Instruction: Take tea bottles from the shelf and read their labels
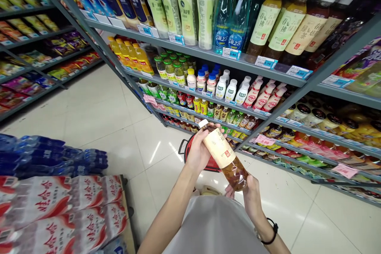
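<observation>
A bottle of brown tea (pixel 222 151) with a cream label and white cap is tilted in front of my body, cap end up and to the left. My left hand (pixel 198 151) wraps round its upper part near the cap. At its lower end, my right hand (pixel 251 190) grips the base, with some fingers hidden beneath. Similar bottles with cream labels (pixel 306 31) stand on the top shelf at the right. Below the bottle, partly covered by it and my left hand, a red shopping basket (pixel 188 149) sits on the floor.
Ahead, a grey shelf rack (pixel 190 53) holds rows of drink bottles with price tags. Shrink-wrapped water packs (pixel 53 206) are stacked at the lower left, beside blue packs (pixel 44 154). Another rack (pixel 32 39) with snack bags stands across the tiled floor (pixel 101 115).
</observation>
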